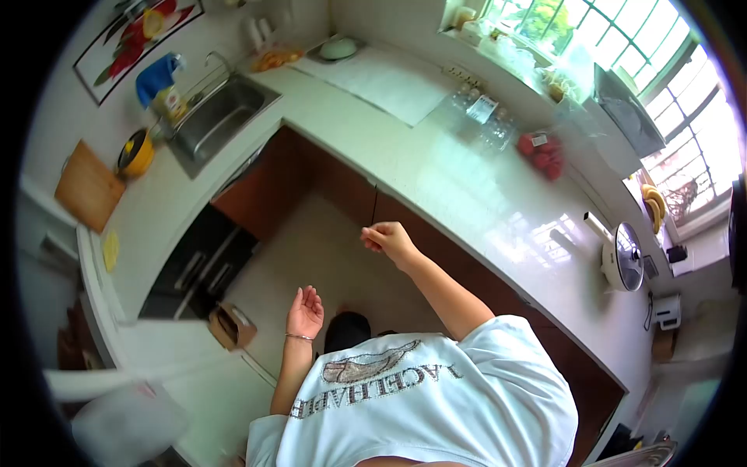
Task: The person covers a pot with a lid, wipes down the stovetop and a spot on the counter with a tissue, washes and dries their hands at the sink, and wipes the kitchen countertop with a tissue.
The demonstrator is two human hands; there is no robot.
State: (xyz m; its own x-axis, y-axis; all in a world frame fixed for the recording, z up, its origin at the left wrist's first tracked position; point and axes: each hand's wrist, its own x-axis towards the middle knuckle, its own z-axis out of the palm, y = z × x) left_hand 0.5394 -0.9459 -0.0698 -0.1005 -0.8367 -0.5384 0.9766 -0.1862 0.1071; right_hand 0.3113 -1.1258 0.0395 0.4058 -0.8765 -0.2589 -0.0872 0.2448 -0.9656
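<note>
- Our left hand [305, 313] hovers over the floor [311, 257], palm up, fingers loosely extended, grasping nothing we can see.
- Our right hand [389, 240] is farther forward, its fingers curled in against the thumb; we see nothing gripped. Nearest it is the brown cabinet front [334, 175], just beyond; we cannot tell whether they touch.
- Above that front, on the right-hand counter [459, 187], bottles [482, 117] and bagged red fruit [541, 154] sit towards the wall, probably to spare the front edge.
- The lidded pot [622, 261] sits well right, its handle pointing inward, perhaps for easy reach.
- Counter edges bend around us; we judge the middle roomiest, with the paper bag [231, 327] narrowing the left.
</note>
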